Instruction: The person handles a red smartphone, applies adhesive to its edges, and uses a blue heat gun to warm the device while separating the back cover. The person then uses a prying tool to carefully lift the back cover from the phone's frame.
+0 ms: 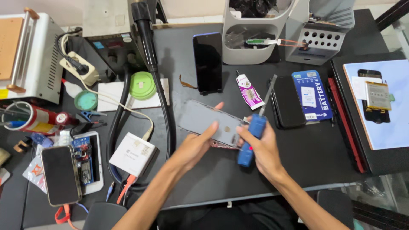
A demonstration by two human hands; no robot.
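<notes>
While the left hand [197, 142] pinches a flat grey phone back panel [208, 122], the right hand [260, 147] grips a blue-handled screwdriver [252, 135] beside its edge.

Even, bright overhead light reaches your black table [298, 162]; shadows stay soft and short. Mild glare marks the dark phone screen [207, 61]. Focus is sharp centrally, with wide-angle bending at edges.
</notes>
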